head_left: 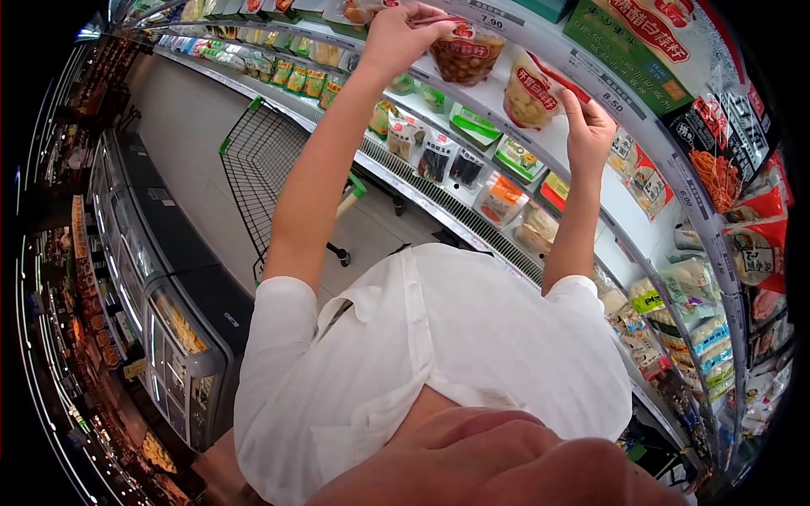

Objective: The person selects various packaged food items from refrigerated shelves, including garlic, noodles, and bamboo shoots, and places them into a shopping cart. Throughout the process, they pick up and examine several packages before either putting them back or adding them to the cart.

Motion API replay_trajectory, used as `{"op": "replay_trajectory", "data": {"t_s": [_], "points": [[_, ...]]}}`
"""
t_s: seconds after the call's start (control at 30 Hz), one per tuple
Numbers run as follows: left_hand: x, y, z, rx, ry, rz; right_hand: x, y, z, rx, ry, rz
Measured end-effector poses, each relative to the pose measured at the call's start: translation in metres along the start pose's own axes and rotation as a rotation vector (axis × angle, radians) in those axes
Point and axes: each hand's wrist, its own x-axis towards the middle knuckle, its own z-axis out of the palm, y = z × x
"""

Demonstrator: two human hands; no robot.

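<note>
My left hand (pixel 403 38) is raised at the shelf edge, thumb and fingers pinched on the top corner of a clear bag of brown pickled garlic (pixel 467 57) with a red label. To its right, my right hand (pixel 591 126) grips the red top edge of a bag of pale garlic cloves (pixel 531 93). This second bag hangs tilted, its red and white label facing me. Both bags are close to the shelf front, under price tags reading 7.90 and 8.50.
Lower shelves carry several packaged foods, including an orange-labelled pack (pixel 501 200) and dark bags (pixel 436 155). A large green box (pixel 629 51) stands upper right. Behind the left arm is a black wire shopping cart (pixel 261 160). Freezer cabinets (pixel 173 253) line the aisle's left side.
</note>
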Motion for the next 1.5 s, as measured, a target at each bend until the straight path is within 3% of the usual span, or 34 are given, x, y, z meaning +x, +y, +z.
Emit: {"op": "replay_trajectory", "data": {"t_s": [0.07,0.13,0.3,0.33,0.43,0.47,0.6,0.73,0.9,1.1,1.33,1.5], "points": [[0.004,0.009,-0.008,0.138,-0.062,0.05,0.005,0.01,-0.005,-0.014,-0.021,0.012],[-0.006,0.018,-0.014,0.567,-0.104,0.166,0.004,0.0,0.002,-0.138,-0.016,-0.024],[-0.047,0.033,-0.012,0.641,0.0,0.337,0.014,0.002,0.007,-0.452,-0.057,0.042],[-0.053,0.036,-0.015,0.641,0.006,0.332,0.012,-0.009,0.01,-0.447,-0.114,-0.023],[-0.07,0.053,-0.029,0.672,0.093,0.554,0.01,-0.032,0.018,-0.412,-0.258,-0.2],[-0.077,0.062,-0.039,0.667,0.101,0.545,0.009,-0.035,0.022,-0.37,-0.34,-0.309],[-0.117,0.096,-0.097,0.815,0.166,0.505,-0.013,-0.05,0.044,-0.403,-0.354,-0.56],[-0.179,0.085,-0.174,0.936,0.137,0.357,-0.025,-0.077,0.08,-0.271,-0.292,-0.592],[-0.274,0.022,-0.263,0.941,0.19,0.141,-0.056,-0.07,0.177,-0.195,-0.493,-0.487],[-0.358,-0.084,-0.383,0.937,0.35,-0.248,-0.105,-0.032,0.355,-0.237,-0.788,-0.244],[-0.402,-0.226,-0.479,0.566,0.601,-0.726,-0.143,0.066,0.57,-0.561,-0.871,-0.169],[-0.41,-0.356,-0.521,0.424,0.599,-0.829,-0.16,0.17,0.682,-0.728,-0.965,-0.267]]}}
